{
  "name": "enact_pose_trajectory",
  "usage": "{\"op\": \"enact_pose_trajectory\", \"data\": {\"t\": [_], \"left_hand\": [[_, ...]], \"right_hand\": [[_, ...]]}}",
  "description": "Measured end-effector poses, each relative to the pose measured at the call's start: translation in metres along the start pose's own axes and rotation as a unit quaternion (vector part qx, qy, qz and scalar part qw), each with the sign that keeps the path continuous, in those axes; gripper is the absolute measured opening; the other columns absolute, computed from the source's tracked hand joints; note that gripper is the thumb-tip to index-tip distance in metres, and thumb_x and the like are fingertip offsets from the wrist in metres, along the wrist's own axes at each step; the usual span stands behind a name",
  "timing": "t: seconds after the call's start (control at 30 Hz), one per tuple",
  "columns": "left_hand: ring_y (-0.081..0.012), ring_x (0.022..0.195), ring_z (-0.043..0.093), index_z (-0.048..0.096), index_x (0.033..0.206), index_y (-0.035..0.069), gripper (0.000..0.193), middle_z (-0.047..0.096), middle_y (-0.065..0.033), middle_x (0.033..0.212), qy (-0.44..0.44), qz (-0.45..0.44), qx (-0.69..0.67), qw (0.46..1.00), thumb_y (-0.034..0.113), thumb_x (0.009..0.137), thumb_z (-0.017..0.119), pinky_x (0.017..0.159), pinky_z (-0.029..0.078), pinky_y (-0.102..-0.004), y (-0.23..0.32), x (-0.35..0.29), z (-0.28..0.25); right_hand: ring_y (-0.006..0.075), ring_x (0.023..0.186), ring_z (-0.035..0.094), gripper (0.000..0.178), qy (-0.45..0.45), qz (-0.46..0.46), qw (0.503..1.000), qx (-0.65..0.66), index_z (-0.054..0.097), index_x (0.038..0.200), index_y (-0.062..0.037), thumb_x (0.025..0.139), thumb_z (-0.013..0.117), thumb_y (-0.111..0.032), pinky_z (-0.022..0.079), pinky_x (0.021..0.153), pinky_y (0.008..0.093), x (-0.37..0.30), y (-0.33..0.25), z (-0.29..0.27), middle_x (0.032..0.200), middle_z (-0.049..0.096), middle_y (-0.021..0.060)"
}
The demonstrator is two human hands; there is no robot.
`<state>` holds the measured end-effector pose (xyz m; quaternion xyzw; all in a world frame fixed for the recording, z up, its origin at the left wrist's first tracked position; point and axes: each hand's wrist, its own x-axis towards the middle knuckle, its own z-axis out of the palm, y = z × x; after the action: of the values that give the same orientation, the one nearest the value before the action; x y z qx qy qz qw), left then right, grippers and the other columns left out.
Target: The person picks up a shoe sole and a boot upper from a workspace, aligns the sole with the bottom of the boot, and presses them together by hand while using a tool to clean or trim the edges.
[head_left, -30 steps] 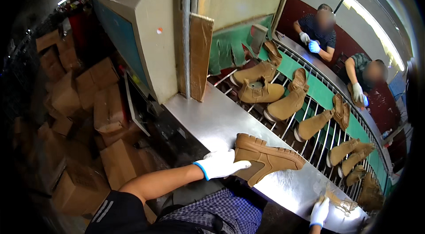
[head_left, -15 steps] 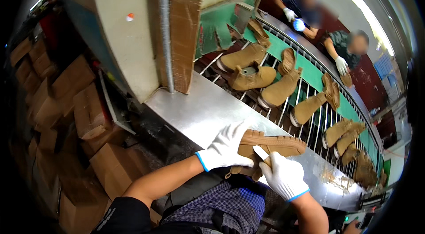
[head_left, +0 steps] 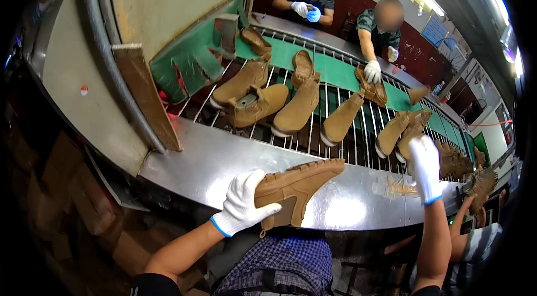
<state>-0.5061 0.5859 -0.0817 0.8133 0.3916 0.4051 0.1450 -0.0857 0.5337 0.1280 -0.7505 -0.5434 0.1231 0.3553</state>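
Observation:
My left hand (head_left: 244, 202), in a white glove with a blue cuff, grips a tan ankle boot (head_left: 292, 197) at its heel end. The boot lies on its side in the air over the near metal ledge, its ridged sole turned up and away from me and its toe to the right. Off to the right, my gloved right hand (head_left: 426, 166) is raised over the ledge, close to a pair of tan boots (head_left: 393, 132) on the rack. Motion smears its fingers, and I cannot make out anything in them.
Beyond the metal ledge (head_left: 196, 159), a rod conveyor with a green strip (head_left: 335, 75) carries several tan boots and loose soles (head_left: 303, 65). Two gloved co-workers stand across it; one touches a sole. Another person's hand holds a boot (head_left: 481, 188) at far right. A pipe (head_left: 114, 66) rises at left.
My right hand has left the boot and moved right and up; the tool with a pale blade it held no longer shows. The boot stays in my left hand. The view has turned right.

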Motion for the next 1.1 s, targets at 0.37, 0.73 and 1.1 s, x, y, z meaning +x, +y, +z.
{"op": "enact_pose_trajectory", "data": {"t": [0.37,0.73,1.1], "left_hand": [[-0.0363,0.099,0.075,0.073,0.121,0.007,0.032,0.077,-0.0150,0.110,-0.134,-0.016,0.062,0.989,0.033,0.102,0.067,0.089,0.059,-0.0454,0.035,0.082,-0.016],[-0.0339,0.096,0.076,0.078,0.117,0.014,0.038,0.079,-0.0111,0.107,-0.192,-0.083,0.126,0.970,0.047,0.103,0.063,0.085,0.060,-0.0435,0.044,0.083,-0.013],[-0.0325,0.139,0.059,0.058,0.151,0.005,0.076,0.063,-0.0199,0.149,-0.524,-0.158,-0.030,0.836,0.064,0.103,0.056,0.119,0.043,-0.0408,0.026,0.174,-0.003]], "right_hand": [[0.0394,0.073,0.072,0.046,-0.287,-0.153,0.930,-0.172,0.066,0.108,-0.0025,0.104,0.067,-0.048,0.057,0.068,0.0477,-0.083,-0.044,0.124,0.082,0.071,0.0246],[0.0046,0.053,0.046,0.037,-0.449,0.224,0.787,0.360,0.063,0.100,-0.0102,0.113,0.055,-0.044,0.037,0.045,0.0221,-0.079,-0.017,0.164,0.069,0.055,-0.0039],[0.0338,0.089,0.074,0.047,-0.057,0.059,0.993,0.085,0.070,0.126,-0.0013,0.100,0.071,-0.041,0.059,0.082,0.0420,-0.128,0.115,0.179,0.098,0.075,0.0196]]}}
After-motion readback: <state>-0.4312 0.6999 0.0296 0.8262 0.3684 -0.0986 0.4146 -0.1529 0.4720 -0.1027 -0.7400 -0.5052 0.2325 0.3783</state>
